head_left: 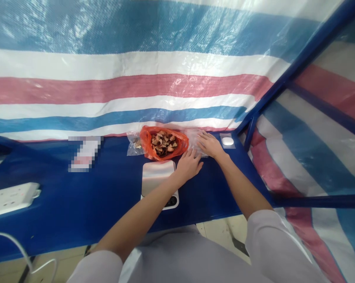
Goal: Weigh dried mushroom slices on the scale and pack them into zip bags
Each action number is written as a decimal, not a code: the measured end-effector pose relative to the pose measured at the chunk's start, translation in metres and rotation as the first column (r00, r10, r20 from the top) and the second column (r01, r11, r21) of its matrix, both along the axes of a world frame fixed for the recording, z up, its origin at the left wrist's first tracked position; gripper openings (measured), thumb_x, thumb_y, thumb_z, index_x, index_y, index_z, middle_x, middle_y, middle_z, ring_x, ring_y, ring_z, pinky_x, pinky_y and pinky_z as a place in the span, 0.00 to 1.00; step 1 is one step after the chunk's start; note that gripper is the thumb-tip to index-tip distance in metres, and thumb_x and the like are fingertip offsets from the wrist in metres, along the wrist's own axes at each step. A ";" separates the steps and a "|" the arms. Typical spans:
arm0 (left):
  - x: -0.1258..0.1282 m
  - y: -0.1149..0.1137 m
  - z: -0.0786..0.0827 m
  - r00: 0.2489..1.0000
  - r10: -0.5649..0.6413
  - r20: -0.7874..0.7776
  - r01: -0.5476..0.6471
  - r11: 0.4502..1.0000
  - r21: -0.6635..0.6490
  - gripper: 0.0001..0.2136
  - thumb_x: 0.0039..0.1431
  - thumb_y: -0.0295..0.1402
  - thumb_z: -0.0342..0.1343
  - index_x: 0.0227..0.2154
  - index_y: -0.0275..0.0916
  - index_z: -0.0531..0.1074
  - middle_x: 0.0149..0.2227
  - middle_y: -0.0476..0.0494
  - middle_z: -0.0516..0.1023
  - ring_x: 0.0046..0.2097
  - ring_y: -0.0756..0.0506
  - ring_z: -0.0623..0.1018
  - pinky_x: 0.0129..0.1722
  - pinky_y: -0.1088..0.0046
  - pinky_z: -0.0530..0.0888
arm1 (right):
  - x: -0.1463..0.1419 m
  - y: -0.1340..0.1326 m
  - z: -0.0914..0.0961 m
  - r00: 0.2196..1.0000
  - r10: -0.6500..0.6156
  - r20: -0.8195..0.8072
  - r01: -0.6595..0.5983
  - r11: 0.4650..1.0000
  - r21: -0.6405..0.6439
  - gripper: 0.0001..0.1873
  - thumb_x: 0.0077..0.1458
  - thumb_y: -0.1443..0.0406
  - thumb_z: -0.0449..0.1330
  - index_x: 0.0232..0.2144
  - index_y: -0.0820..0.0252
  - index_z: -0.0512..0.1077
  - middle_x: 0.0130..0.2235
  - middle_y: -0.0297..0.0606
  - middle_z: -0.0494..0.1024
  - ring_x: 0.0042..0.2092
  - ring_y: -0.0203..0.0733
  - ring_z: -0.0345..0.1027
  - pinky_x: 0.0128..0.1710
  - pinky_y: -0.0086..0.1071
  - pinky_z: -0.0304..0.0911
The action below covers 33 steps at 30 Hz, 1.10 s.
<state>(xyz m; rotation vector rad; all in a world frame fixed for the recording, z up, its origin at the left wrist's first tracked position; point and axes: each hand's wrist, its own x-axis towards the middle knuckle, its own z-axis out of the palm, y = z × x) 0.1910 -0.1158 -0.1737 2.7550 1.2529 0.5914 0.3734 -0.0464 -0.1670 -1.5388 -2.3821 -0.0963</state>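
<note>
My left hand (189,166) reaches forward over the table, its fingers spread beside the right edge of an orange plastic bag (144,142). Brown, dried, curled pieces (163,144) fill the mouth of that bag. To its right lie clear plastic bags (194,136), and my right hand (209,144) rests on them with fingers stretched out. Below the orange bag stands a kitchen scale (156,173) with a shiny plate; my left forearm crosses over it and hides part of it.
Left of the orange bag is a small clear bag (133,146) with something in it. A white oval item in clear wrap (227,141) lies at the right. Farther left are a blurred-out sheet (85,154) and a white power strip (12,198). Striped sheeting (130,88) walls the blue table (107,208).
</note>
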 end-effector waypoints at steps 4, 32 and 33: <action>-0.006 -0.016 0.009 0.999 -0.017 0.039 0.014 0.997 0.076 0.17 0.68 0.39 0.52 0.54 0.36 0.74 0.59 0.31 0.76 0.63 0.34 0.73 0.64 0.52 0.69 | 0.002 -0.022 0.007 0.998 -0.013 -0.063 0.015 0.999 0.042 0.22 0.69 0.60 0.51 0.58 0.61 0.75 0.62 0.46 0.74 0.68 0.54 0.61 0.67 0.48 0.60; -0.238 -0.017 -0.004 0.881 0.432 0.191 -0.423 0.902 -0.091 0.22 0.69 0.38 0.45 0.60 0.36 0.70 0.64 0.32 0.70 0.67 0.35 0.67 0.68 0.50 0.63 | -0.090 -0.109 -0.031 0.976 -0.188 -0.111 0.184 0.982 -0.042 0.25 0.68 0.57 0.52 0.62 0.58 0.70 0.71 0.49 0.59 0.73 0.61 0.47 0.67 0.59 0.54; -0.239 -0.016 -0.006 0.881 0.450 0.142 -0.440 0.893 -0.099 0.23 0.68 0.38 0.45 0.61 0.36 0.69 0.66 0.33 0.68 0.69 0.34 0.64 0.69 0.48 0.60 | -0.090 -0.108 -0.032 0.976 -0.186 -0.110 0.181 0.982 -0.048 0.25 0.68 0.57 0.52 0.62 0.58 0.70 0.71 0.49 0.59 0.73 0.61 0.47 0.67 0.59 0.53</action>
